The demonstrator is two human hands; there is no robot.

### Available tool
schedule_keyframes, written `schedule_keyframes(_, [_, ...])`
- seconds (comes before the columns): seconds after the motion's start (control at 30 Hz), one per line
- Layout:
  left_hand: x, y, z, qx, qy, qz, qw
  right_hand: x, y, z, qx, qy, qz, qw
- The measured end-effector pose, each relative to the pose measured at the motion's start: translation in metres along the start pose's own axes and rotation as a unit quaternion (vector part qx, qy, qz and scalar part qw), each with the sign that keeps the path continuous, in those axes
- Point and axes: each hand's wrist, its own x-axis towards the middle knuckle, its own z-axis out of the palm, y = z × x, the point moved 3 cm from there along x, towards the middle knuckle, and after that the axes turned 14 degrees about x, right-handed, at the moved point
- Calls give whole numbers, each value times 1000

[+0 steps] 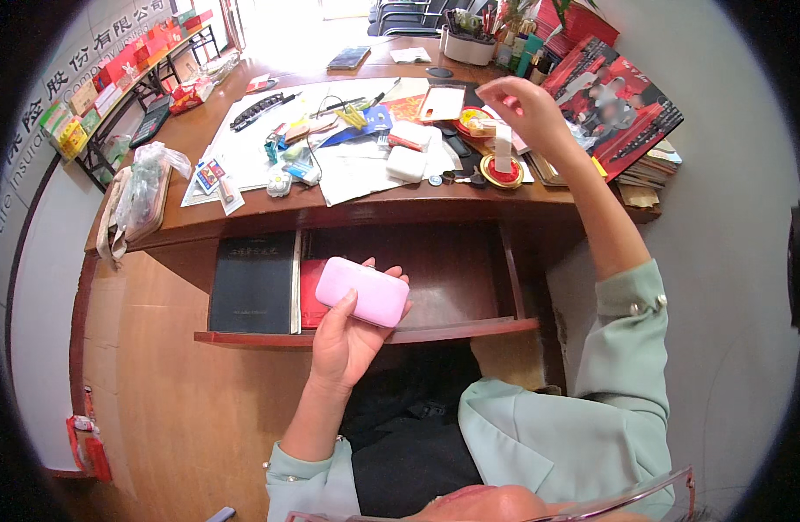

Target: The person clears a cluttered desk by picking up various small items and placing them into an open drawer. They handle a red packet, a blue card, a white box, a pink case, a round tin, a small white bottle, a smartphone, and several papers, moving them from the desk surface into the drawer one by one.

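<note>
My left hand (pixel 343 335) holds a pink rounded case (pixel 363 291) over the open wooden drawer (pixel 470 329) under the desk. My right hand (pixel 526 109) is raised above the right side of the desk, fingers pinched together; whether something small sits between them I cannot tell. Just below it a white cylindrical stamp (pixel 503 150) stands upright on a round red pad with a gold rim (pixel 503 174).
The drawer holds a black book (pixel 254 283) and a red booklet (pixel 310 296). The wooden desk (pixel 200 130) is littered with papers, a white box (pixel 406 163), pens, a calculator (pixel 149 122), a plastic bag (pixel 143 187). Red magazines (pixel 622 109) are stacked at right, a shelf of boxes (pixel 113 74) at far left.
</note>
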Motion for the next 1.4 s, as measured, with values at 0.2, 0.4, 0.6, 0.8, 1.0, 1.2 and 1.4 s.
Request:
schedule_keyframes(0.2, [1, -1, 4, 6, 3, -2, 1000, -80, -59, -2, 5, -38, 76, 996])
schedule_keyframes(0.4, [1, -1, 6, 27, 2, -7, 1000, -116, -91, 12, -58, -116, -34, 991])
schedule_keyframes(0.6, [2, -2, 4, 9, -3, -11, 1000, -100, -35, -22, -160, 3, 2, 987])
schedule_keyframes(0.8, [1, -3, 2, 8, 5, -10, 1000, -84, 1, -17, -297, 2, 8, 955])
schedule_keyframes(1.0, [0, -3, 2, 12, 2, -5, 1000, -66, 31, -6, -378, -34, 4, 925])
schedule_keyframes(1.2, [0, -4, 1, 7, -4, -4, 1000, -56, 28, -20, -363, -50, -48, 929])
schedule_keyframes(1.4, [-1, -3, 3, 13, 3, 6, 1000, -61, 1, -67, -153, 63, 83, 983])
